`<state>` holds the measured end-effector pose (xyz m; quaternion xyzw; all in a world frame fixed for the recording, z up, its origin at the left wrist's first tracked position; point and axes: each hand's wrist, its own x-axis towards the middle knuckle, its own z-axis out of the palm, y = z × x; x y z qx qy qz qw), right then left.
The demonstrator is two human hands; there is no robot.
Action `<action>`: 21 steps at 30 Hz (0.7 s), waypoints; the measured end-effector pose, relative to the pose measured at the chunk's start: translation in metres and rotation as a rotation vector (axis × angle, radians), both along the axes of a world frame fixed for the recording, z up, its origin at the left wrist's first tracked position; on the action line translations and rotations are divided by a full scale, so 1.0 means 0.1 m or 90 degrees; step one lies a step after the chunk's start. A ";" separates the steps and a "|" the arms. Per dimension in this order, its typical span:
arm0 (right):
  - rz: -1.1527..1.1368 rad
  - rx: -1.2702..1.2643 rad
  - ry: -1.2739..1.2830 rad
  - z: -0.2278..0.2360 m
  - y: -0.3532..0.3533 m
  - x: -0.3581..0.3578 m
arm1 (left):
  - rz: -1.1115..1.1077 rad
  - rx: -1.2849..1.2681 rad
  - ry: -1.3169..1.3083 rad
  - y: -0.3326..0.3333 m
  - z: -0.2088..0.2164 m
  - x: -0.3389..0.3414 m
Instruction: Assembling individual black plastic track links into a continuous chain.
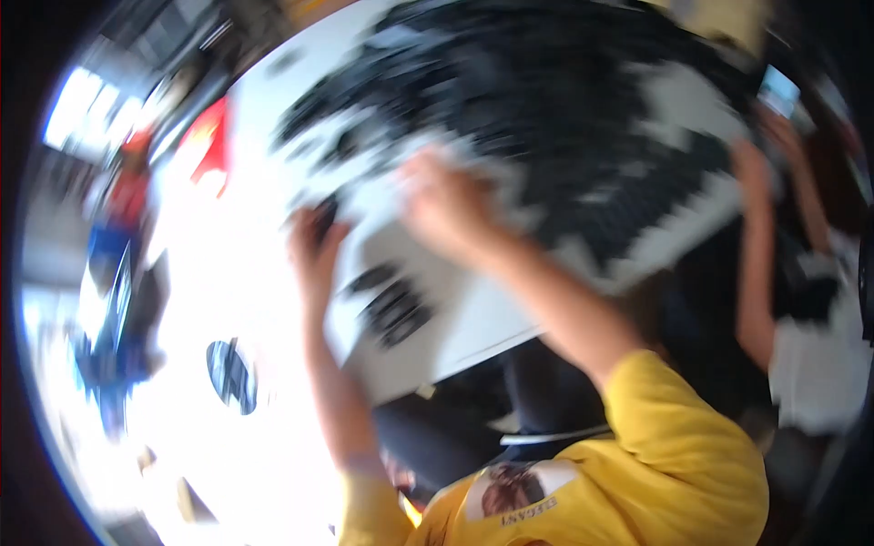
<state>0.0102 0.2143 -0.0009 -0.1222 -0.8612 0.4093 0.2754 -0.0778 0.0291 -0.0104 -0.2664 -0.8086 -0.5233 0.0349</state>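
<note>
My left hand (311, 250) is closed round a small black piece (326, 217), pinched between thumb and fingers above the white table (455, 328). Its exact kind is too blurred to make out. To its right, my right hand (446, 202) is beside the near left edge of a big spread of black pieces (546, 100). Motion smears its fingers, so whether they hold anything is unclear. Nearer my body, between my forearms, several similar black pieces (396, 311) lie side by side in a short row.
A red item (209, 141) sits at the table's far left. Lower left, a dark round object (232, 375) shows against strong glare. On the right, another person's arm (754, 227) reaches the table edge, near a small lit screen (779, 91). The table's near edge runs before my lap.
</note>
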 end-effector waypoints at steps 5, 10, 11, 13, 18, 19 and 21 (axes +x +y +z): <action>0.018 0.078 0.054 0.32 0.27 0.06 | 0.020 -0.044 0.013 0.15 0.44 0.17; 0.097 0.102 0.005 0.20 0.17 0.04 | 0.019 0.013 0.023 0.09 0.39 0.20; 0.108 0.148 0.005 0.20 0.15 0.06 | 0.025 -0.033 0.027 0.10 0.42 0.21; 0.129 0.211 -0.005 0.25 0.11 0.11 | 0.019 -0.069 0.008 0.14 0.43 0.22; 0.154 0.313 -0.028 0.23 0.10 0.13 | 0.005 -0.110 0.027 0.21 0.47 0.29; 0.169 0.313 -0.027 0.23 0.08 0.14 | 0.001 -0.105 0.039 0.21 0.47 0.30; 0.199 0.311 -0.036 0.25 0.04 0.15 | -0.004 -0.108 0.041 0.21 0.48 0.32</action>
